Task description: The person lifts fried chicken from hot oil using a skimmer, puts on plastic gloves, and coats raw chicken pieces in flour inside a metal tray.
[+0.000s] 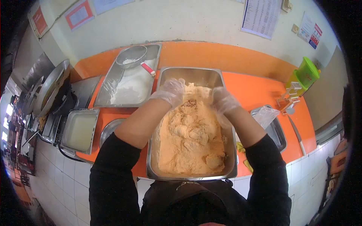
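While the left hand [173, 91] and right hand [224, 101] are over the upper part of the tray [200, 75] — whether either grips anything, I cannot tell — the floured lumps [198, 136] lie mid-frame, below both hands, along the tray's up-down long axis, neither hand clearly nearer.

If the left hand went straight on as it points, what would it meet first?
Probably the far wall of the steel pan; depth is unclear, so the left hand may touch powder first.

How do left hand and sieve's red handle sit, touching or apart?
Apart: the head view shows the steel pan's rim between the left hand and red handle.
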Available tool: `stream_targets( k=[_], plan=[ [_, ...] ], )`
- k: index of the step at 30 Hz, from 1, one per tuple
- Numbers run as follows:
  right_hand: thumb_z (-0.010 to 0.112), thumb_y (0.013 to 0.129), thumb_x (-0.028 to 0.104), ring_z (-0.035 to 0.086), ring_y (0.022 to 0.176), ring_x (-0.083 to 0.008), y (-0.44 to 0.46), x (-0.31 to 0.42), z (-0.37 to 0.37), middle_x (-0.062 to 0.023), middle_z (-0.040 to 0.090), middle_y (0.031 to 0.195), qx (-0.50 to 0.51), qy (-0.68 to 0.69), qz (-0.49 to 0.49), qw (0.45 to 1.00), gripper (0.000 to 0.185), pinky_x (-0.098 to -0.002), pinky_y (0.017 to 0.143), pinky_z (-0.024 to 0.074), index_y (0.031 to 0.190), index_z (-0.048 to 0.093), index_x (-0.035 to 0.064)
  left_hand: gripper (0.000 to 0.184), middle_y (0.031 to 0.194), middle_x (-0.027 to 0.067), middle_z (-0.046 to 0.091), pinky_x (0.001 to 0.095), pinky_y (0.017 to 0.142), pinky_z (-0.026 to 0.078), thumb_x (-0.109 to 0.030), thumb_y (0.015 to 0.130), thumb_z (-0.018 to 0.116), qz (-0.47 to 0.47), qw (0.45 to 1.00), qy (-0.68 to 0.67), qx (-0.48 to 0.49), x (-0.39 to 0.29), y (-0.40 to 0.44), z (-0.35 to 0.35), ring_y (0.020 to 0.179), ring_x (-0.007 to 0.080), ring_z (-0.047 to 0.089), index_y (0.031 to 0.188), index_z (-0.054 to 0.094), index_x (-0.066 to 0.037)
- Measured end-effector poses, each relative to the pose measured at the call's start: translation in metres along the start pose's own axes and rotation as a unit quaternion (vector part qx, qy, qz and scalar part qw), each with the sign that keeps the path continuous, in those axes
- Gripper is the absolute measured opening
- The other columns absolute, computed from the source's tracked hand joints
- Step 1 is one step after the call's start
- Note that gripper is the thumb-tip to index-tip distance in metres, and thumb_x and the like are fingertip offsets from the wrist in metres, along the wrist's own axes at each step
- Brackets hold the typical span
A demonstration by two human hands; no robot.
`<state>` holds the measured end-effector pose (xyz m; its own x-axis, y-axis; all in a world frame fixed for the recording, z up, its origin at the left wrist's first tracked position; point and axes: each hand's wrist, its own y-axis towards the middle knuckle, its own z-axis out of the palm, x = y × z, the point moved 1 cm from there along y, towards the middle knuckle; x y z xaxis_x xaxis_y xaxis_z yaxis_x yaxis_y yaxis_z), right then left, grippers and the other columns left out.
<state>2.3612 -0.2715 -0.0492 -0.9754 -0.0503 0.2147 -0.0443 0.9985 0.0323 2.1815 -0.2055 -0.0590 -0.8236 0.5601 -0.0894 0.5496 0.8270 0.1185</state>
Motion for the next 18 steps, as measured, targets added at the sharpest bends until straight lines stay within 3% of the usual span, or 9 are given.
stream_targets(
  k=[2,4,6,8,11,13,14,16,18],
  plan=[
    [0.054,0.078,0.042,0.059,0.074,-0.0299,-0.026,-0.006,0.015,-0.0156,0.061,0.078,0.167,-0.011,-0.070,0.984,0.039,-0.0356,0.068,0.0481,0.079,0.062,0.0037,0.016,0.083,0.0164,0.061,0.0379,0.070,0.049,-0.010,0.074,0.053,0.038,0.995,0.094,0.025,-0.012,-0.009,0.013,0.080,0.0292,0.061,0.086,0.061,-0.003],
    [0.053,0.078,0.029,0.062,0.075,-0.0269,-0.066,-0.004,0.040,-0.0128,0.062,0.074,0.335,-0.128,-0.142,0.923,0.026,-0.0348,0.066,0.0489,0.080,0.064,0.0059,0.016,0.081,0.0161,0.062,0.0377,0.067,0.050,-0.008,0.073,0.051,0.095,0.984,0.033,0.145,-0.028,-0.033,0.024,0.076,0.0300,0.062,0.083,0.062,-0.001],
    [0.054,0.077,0.022,0.062,0.083,-0.0244,-0.094,-0.046,0.118,-0.0091,0.065,0.082,0.340,-0.223,-0.311,0.859,0.019,-0.0340,0.068,0.0499,0.085,0.066,0.0100,0.015,0.079,0.0171,0.063,0.0364,0.067,0.050,-0.009,0.072,0.051,0.180,0.952,0.067,0.237,-0.040,-0.061,0.065,0.077,0.0286,0.062,0.078,0.064,-0.002],
    [0.054,0.077,0.021,0.062,0.085,-0.0239,-0.120,-0.024,0.099,-0.0080,0.065,0.084,0.347,-0.194,-0.266,0.878,0.018,-0.0334,0.068,0.0502,0.086,0.066,0.0107,0.013,0.079,0.0174,0.063,0.0363,0.067,0.050,-0.009,0.070,0.054,0.155,0.942,-0.020,0.298,-0.062,-0.096,0.068,0.076,0.0278,0.062,0.074,0.065,-0.004],
    [0.055,0.077,0.018,0.061,0.090,-0.0241,-0.137,0.002,0.072,-0.0089,0.064,0.092,0.374,-0.175,-0.191,0.891,0.019,-0.0324,0.071,0.0502,0.091,0.065,0.0116,0.012,0.071,0.0177,0.063,0.0365,0.063,0.049,-0.009,0.063,0.058,0.215,0.919,-0.028,0.329,-0.081,-0.121,0.093,0.069,0.0271,0.062,0.070,0.065,-0.003],
    [0.056,0.078,0.014,0.059,0.094,-0.0254,-0.131,0.010,0.061,-0.0128,0.061,0.102,0.417,-0.189,-0.136,0.879,0.023,-0.0314,0.075,0.0496,0.100,0.063,0.0118,0.008,0.066,0.0160,0.061,0.0357,0.061,0.048,-0.009,0.062,0.059,0.247,0.912,-0.011,0.326,-0.089,-0.121,0.070,0.066,0.0257,0.062,0.065,0.064,-0.004],
    [0.057,0.078,0.015,0.060,0.094,-0.0244,-0.129,0.017,0.050,-0.0120,0.061,0.102,0.431,-0.220,-0.211,0.849,0.022,-0.0311,0.075,0.0494,0.099,0.064,0.0120,0.007,0.063,0.0151,0.061,0.0354,0.059,0.048,-0.010,0.061,0.059,0.262,0.909,-0.003,0.325,-0.091,-0.123,0.061,0.065,0.0250,0.062,0.062,0.064,-0.005],
    [0.059,0.076,0.016,0.060,0.093,-0.0224,-0.126,0.027,0.031,-0.0102,0.061,0.103,0.448,-0.278,-0.354,0.772,0.021,-0.0304,0.075,0.0490,0.095,0.066,0.0125,0.007,0.060,0.0142,0.059,0.0351,0.057,0.048,-0.011,0.061,0.060,0.277,0.934,0.054,0.218,-0.089,-0.130,0.079,0.061,0.0258,0.061,0.059,0.062,-0.005],
    [0.062,0.073,0.015,0.060,0.093,-0.0215,-0.122,0.014,0.048,-0.0069,0.063,0.094,0.409,-0.336,-0.376,0.761,0.019,-0.0297,0.075,0.0482,0.091,0.066,0.0122,0.009,0.059,0.0137,0.059,0.0348,0.056,0.047,-0.012,0.062,0.060,0.271,0.945,0.065,0.172,-0.088,-0.132,0.084,0.059,0.0257,0.061,0.059,0.061,-0.004]
  ],
)
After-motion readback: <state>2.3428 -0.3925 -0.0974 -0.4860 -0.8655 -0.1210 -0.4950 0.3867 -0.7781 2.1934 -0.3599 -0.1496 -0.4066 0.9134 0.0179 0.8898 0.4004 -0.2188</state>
